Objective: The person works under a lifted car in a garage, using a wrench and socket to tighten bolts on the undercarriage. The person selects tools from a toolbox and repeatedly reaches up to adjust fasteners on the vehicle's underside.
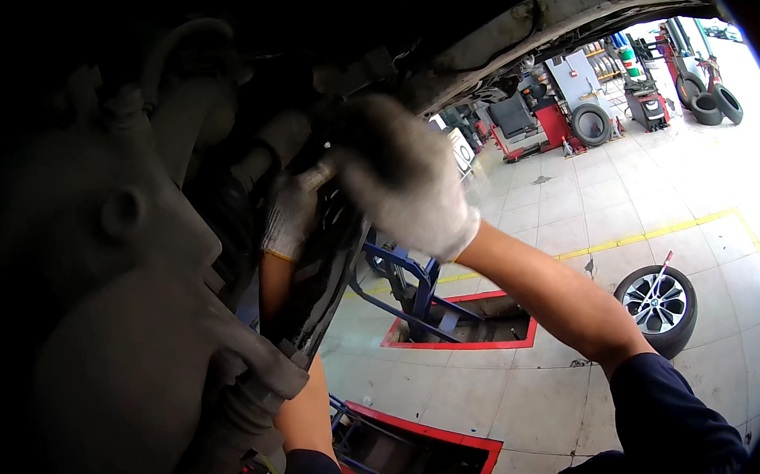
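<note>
My left hand (290, 217), in a white knit glove with a yellow cuff edge, reaches up behind a long dark metal bar (326, 280) under a raised car. Its fingers look closed near a dark part in the shadow; what they hold is hidden. Just to the right, my right hand (416, 186), in a similar glove with blackened fingers, is smeared by motion in front of the underbody. Its fingers cannot be made out. Close on the left looms a large dark suspension casting (145, 280), and a dark cylindrical part (281, 138) sits above my left hand.
A wheel (658, 306) with a red-tipped tool on it lies on the tiled floor at right. Blue lift arms (414, 279) rise from a red-edged floor pit (528, 343); a second pit (492, 458) is nearer. Tyres (591, 125) and workshop machines stand far back.
</note>
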### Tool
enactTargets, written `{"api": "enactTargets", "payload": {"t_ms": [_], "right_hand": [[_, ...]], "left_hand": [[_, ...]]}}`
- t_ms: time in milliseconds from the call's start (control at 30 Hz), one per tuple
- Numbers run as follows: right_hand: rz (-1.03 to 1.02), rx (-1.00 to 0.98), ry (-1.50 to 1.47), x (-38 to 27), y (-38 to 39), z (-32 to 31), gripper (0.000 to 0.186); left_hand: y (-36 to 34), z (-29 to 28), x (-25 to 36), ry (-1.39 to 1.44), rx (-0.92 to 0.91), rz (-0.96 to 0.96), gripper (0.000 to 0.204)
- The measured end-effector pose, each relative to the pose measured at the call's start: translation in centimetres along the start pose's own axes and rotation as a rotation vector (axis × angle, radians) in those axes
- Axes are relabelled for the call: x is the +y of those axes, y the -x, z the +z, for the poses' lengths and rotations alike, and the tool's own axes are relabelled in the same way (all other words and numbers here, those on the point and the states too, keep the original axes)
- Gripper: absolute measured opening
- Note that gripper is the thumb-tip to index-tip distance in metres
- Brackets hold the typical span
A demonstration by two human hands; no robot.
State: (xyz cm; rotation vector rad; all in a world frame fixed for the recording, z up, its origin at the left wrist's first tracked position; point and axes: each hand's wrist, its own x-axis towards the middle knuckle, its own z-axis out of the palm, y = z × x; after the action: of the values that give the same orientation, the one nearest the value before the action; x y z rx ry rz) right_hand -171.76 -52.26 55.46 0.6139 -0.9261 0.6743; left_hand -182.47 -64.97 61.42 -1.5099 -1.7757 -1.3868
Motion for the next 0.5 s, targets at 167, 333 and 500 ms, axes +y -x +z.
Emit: {"api": "enactTargets", "payload": {"t_ms": [167,333,500], "right_hand": [[-0.068,-0.191,0.143,-2.2,-1.0,-0.5,0.027],[-0.013,-0.363,0.227,-3.3,0.6,0.0,0.034],[-0.04,-0.084,0.145,-1.2,-1.6,-1.3,0.018]], "left_hand": [[0.8,0.0,-0.5,-0.005,-0.017,-0.034,0.039],[0.0,0.7,-0.1,-0.034,-0.016,0.008,0.039],[-1.0,1.4,0.3,-0.048,-0.026,0.023,0.04]]}}
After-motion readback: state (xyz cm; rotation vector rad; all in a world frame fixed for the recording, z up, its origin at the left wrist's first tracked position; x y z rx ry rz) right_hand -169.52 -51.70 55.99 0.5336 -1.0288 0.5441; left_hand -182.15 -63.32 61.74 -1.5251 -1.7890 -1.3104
